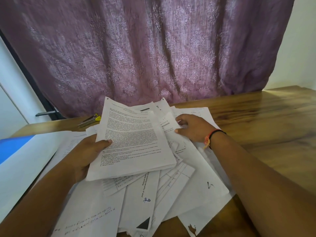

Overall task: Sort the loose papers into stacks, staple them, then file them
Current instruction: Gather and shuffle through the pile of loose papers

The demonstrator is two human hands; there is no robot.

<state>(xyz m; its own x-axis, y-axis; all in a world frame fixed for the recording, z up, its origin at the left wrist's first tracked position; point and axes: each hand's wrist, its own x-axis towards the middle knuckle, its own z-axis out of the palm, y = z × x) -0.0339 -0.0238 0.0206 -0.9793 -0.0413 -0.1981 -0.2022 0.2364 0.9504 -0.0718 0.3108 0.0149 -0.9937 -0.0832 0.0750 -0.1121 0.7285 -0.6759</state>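
My left hand (85,154) grips a thin stack of printed sheets (133,144) by its left edge, thumb on top, lifted slightly above a messy spread of loose papers (191,189) on the wooden table (265,117). My right hand (193,129) rests palm down on the papers at the far right of the spread, fingers bent onto a sheet; a red and black thread band circles that wrist. A stapler (89,120) with a yellow tip lies on the table behind the papers, to the left.
A blue file folder (13,147) lies open at the left with a white sheet (25,171) across it. A purple patterned curtain (145,48) hangs right behind the table. Bare wood shows at the right.
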